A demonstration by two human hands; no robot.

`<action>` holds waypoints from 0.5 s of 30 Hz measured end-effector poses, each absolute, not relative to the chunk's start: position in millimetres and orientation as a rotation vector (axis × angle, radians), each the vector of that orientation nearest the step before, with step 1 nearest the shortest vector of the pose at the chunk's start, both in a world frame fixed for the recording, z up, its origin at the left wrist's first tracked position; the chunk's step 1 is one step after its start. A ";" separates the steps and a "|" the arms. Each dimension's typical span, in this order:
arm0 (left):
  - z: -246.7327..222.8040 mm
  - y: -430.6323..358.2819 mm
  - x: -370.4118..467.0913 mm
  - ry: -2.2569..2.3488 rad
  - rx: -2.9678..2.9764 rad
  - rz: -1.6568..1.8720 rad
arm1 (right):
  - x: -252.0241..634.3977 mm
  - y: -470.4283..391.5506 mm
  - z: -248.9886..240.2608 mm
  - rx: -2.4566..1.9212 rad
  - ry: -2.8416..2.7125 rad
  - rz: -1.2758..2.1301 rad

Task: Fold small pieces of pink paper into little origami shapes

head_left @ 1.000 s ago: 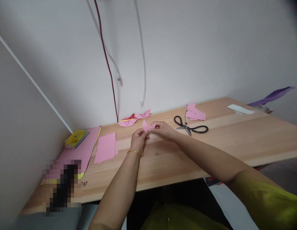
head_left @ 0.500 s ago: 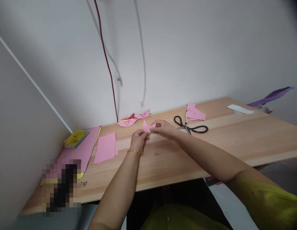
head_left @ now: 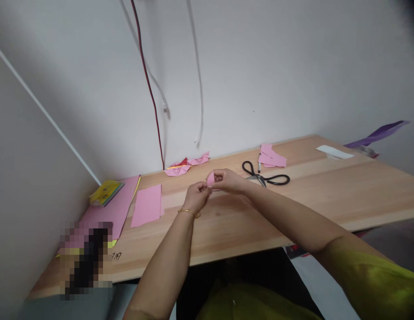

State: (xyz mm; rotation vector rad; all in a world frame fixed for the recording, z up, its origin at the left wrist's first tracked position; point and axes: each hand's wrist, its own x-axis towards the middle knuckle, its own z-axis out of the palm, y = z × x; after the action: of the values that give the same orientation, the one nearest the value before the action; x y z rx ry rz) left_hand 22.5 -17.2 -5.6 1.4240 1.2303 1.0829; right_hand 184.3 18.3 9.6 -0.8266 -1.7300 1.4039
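The small folded pink paper (head_left: pixel 211 179) sits btwn the fingertips of both hands, just off the far right of the L hand (head_left: pixel 195 198) and at the left of the R hand (head_left: pixel 231 181), its long axis roughly upright. L thumb and fingers look pinched tog. on its lower end, wrist angled in from lower left; R fingers curl round its upper part, clamped on it, w/ forearm slanting in from the right over the surface (head_left: pixel 227 231).
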 end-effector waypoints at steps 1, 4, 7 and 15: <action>-5.6 -17.8 22.3 1.240 1.457 1.066 | 183.1 17.7 8.2 -0.823 -1.728 1.422; -6.5 -18.5 21.0 1.240 1.473 1.035 | 179.7 17.3 6.3 -0.852 -1.697 1.385; -9.0 -17.5 20.1 1.230 1.440 1.016 | 181.5 22.0 9.7 -0.883 -1.561 1.248; -9.2 -9.9 22.4 1.037 1.006 1.365 | 190.1 31.2 11.3 -0.909 -1.391 1.314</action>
State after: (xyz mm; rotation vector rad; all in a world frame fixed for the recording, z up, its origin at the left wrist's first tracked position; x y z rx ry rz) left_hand 22.4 -9.9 -9.2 1.0059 1.0372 1.3649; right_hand 190.1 31.2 11.3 -0.9094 -1.3915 1.3143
